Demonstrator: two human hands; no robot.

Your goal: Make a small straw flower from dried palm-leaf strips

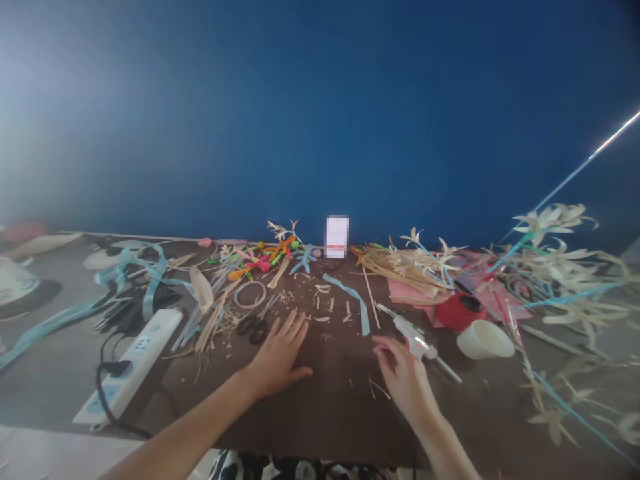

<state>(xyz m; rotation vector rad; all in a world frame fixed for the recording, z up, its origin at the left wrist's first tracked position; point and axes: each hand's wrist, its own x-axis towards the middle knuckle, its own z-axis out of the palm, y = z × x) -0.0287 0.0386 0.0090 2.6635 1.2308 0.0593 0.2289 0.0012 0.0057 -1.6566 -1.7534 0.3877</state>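
Note:
My left hand [278, 357] lies palm down on the dark table [330, 413], fingers stretched out and thumb apart, holding nothing. Just left of its fingers is a pair of black-handled scissors [254, 328]. My right hand [404, 377] is over the table with fingers loosely bent, a gap between thumb and forefinger, and nothing visible in it. Beside its knuckles lies a white glue gun [415, 339] with a glue stick poking from its back; whether they touch I cannot tell. Ahead of both hands lie a light blue strip [353, 300] and several pale husk scraps [323, 303].
A white power strip [137, 367] with a plugged-in black cord lies left. Husk flowers [575, 267] on blue stems, a red roll [460, 311] and a white cup [485, 340] are right. Colourful twisted pieces [265, 257] and a pale ring [250, 294] lie toward the blue wall [320, 120].

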